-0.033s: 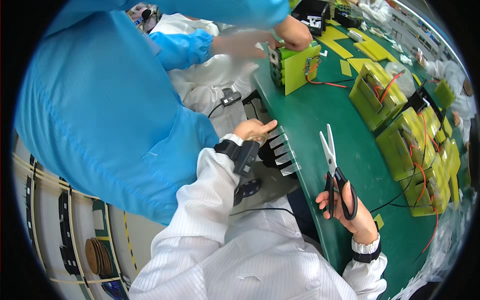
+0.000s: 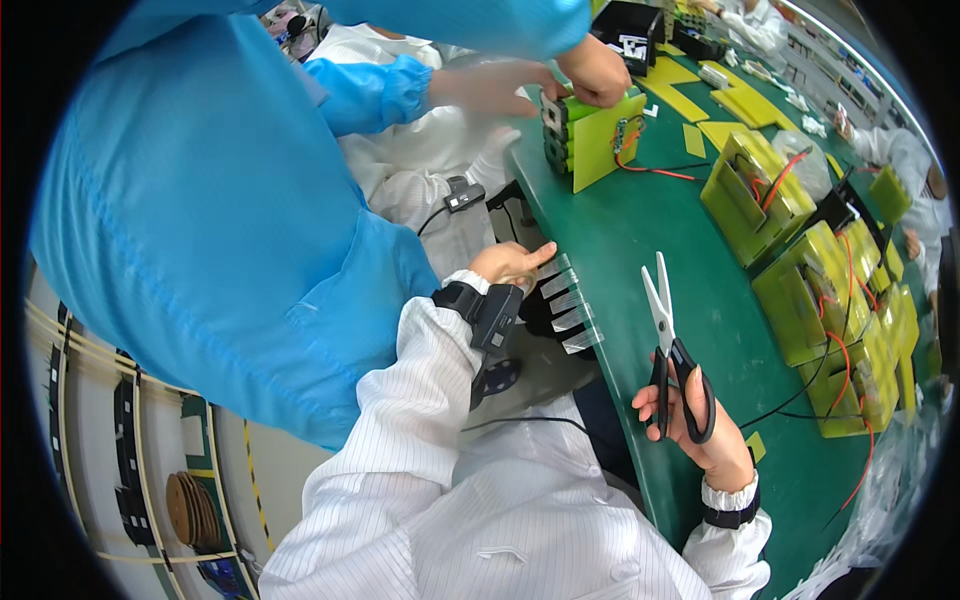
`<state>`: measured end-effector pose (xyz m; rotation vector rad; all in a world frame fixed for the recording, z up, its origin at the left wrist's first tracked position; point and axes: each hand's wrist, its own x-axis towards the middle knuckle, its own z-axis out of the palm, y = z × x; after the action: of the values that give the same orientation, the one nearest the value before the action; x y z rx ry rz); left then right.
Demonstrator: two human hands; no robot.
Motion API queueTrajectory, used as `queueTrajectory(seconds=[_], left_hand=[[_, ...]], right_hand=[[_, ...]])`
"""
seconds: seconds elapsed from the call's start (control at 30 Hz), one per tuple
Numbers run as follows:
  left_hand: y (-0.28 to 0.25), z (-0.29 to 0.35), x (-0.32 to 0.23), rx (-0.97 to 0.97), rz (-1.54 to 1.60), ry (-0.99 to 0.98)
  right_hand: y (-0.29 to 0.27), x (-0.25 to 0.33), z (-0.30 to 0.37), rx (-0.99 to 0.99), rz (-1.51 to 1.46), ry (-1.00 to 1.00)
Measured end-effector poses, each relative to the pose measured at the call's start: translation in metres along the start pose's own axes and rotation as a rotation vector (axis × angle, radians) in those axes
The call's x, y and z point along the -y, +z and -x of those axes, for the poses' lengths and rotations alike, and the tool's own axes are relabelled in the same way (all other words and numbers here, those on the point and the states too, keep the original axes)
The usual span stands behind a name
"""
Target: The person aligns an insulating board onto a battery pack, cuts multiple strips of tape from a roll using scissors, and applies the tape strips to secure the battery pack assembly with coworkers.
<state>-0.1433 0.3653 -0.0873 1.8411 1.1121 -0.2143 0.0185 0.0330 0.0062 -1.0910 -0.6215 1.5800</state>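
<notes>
The right hand point(image 2: 700, 425) grips black-handled scissors point(image 2: 668, 345), blades parted and pointing away over the green workbench point(image 2: 640, 260). The left hand point(image 2: 510, 265) rests loosely open on clear tape strips point(image 2: 568, 305) stuck along the bench edge, fingertips partly hidden. A co-worker's blue sleeve point(image 2: 200, 220) fills the left; yellow-green battery packs point(image 2: 800, 270) line the right, blurring towards the rim.

The right hand point(image 2: 700, 430) rests on the near part of the table point(image 2: 640, 260), gripping scissors point(image 2: 672, 355) that point away from the person. To its left, the left hand point(image 2: 510, 265) touches a row of tape strips point(image 2: 568, 305) stuck along the table edge. Farther back, a co-worker's hands point(image 2: 590, 75) sit on a battery pack point(image 2: 590, 135); more packs point(image 2: 830, 300) lie along the right side.
</notes>
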Motion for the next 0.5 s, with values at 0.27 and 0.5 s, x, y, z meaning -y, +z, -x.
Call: queueTrajectory(seconds=[0.27, 0.5], left_hand=[[-0.003, 0.016, 0.000, 0.307, 0.431, 0.040], [0.008, 0.016, 0.016, 0.289, 0.704, 0.230]], right_hand=[[0.006, 0.002, -0.004, -0.051, 0.013, -0.002], [0.008, 0.003, -0.009, -0.057, 0.049, 0.023]])
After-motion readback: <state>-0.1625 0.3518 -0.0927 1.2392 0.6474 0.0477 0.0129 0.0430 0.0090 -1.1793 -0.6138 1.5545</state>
